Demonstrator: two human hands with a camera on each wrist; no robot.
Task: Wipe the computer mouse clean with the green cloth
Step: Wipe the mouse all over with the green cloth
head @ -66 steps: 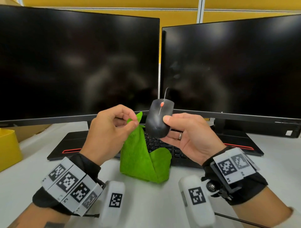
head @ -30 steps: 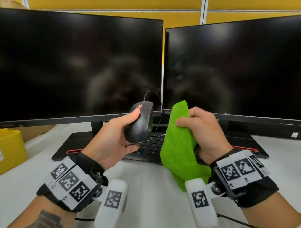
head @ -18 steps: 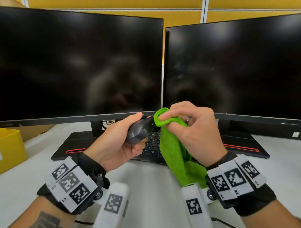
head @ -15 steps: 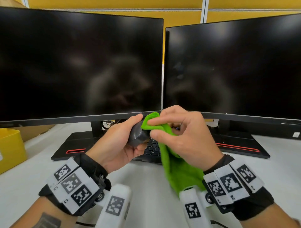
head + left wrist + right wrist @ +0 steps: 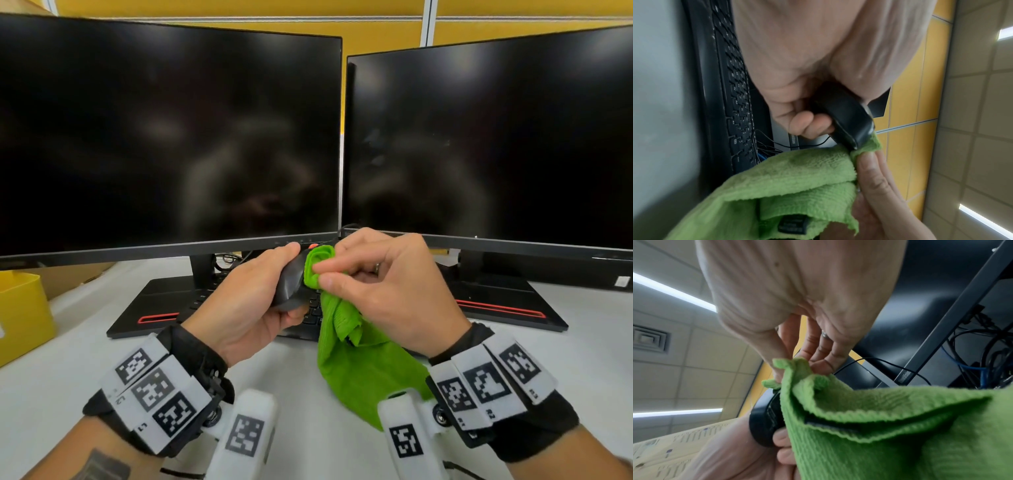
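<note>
My left hand [image 5: 253,301] grips the black computer mouse [image 5: 291,284] above the keyboard, thumb on top and fingers curled under it. My right hand [image 5: 376,284] pinches a bunched fold of the green cloth [image 5: 352,356] and presses it against the mouse's right side. The cloth's loose end hangs down to the desk. In the left wrist view the mouse [image 5: 846,120] meets the cloth [image 5: 789,186] at its lower edge. In the right wrist view the cloth [image 5: 890,426] covers most of the mouse [image 5: 764,420]. The mouse's cable [image 5: 879,363] trails off behind.
Two dark monitors [image 5: 171,137] [image 5: 489,144] stand close behind my hands. A black keyboard [image 5: 191,305] lies beneath them on the white desk [image 5: 68,359]. A yellow bin [image 5: 20,311] sits at the left edge. Cables [image 5: 982,356] hang behind the screens.
The mouse passed from my right hand to my left, and the cloth from left to right. My right hand has brought the cloth onto the mouse and shifted it along the body.
</note>
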